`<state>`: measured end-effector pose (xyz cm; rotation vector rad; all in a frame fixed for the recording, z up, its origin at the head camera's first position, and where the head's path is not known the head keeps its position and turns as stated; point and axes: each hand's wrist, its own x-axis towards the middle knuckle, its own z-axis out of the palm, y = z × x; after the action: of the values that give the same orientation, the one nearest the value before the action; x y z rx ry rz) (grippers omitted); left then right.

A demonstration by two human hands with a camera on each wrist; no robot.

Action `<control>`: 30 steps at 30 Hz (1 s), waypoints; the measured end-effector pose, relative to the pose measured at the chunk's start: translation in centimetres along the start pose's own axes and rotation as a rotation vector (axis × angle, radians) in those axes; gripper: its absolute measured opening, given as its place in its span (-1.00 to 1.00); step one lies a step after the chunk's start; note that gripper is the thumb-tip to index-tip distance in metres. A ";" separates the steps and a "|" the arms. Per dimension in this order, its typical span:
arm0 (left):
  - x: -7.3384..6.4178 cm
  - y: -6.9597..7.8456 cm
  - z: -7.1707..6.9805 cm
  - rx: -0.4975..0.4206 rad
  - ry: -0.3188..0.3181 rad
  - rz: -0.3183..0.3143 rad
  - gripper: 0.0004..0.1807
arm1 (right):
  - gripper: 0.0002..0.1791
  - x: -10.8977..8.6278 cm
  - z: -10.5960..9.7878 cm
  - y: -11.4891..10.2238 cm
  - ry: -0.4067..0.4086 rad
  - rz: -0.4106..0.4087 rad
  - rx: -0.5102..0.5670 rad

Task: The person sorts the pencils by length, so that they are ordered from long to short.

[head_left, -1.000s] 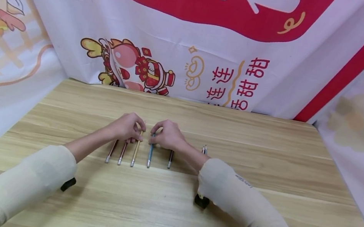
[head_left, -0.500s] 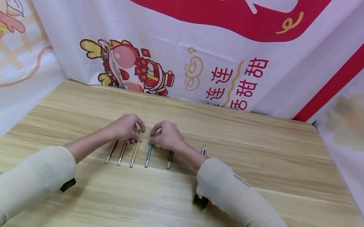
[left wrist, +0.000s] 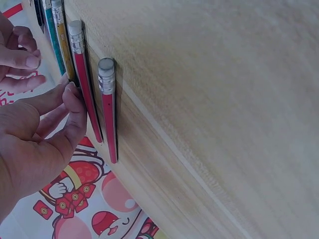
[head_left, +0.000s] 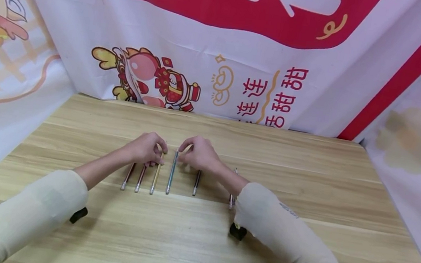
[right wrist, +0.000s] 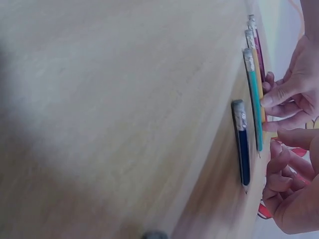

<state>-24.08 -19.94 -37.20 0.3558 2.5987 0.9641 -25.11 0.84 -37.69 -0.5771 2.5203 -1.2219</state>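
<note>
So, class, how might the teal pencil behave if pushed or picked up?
The teal pencil is probably stiff, its shaft being straight. It should be light, being so slim. Nudged sideways, it may roll, as the table looks flat.

Head view looks forward and down at the hands [head_left: 146, 148]; nearer, tilted wrist views share the teal pencil [right wrist: 253, 94].

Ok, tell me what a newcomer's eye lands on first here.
Probably the big red panel on the cloth behind the table, with a cartoon figure below, left of centre in the head view. Next, the pencils spaced out on the table, the left grip pinching the yellow pencil.
</note>
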 end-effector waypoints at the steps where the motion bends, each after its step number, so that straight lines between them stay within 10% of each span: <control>1: 0.0 0.0 0.0 0.000 -0.001 -0.001 -0.72 | -0.78 -0.1 -0.2 0.0 0.003 -0.001 0.009; 30: -0.3 0.2 0.0 0.031 0.007 0.017 -0.70 | -0.70 -5.3 -7.1 4.4 0.114 0.059 0.004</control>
<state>-23.80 -19.88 -36.99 0.3843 2.6232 0.9336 -24.43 10.60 -36.54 -0.4400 2.6072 -1.2718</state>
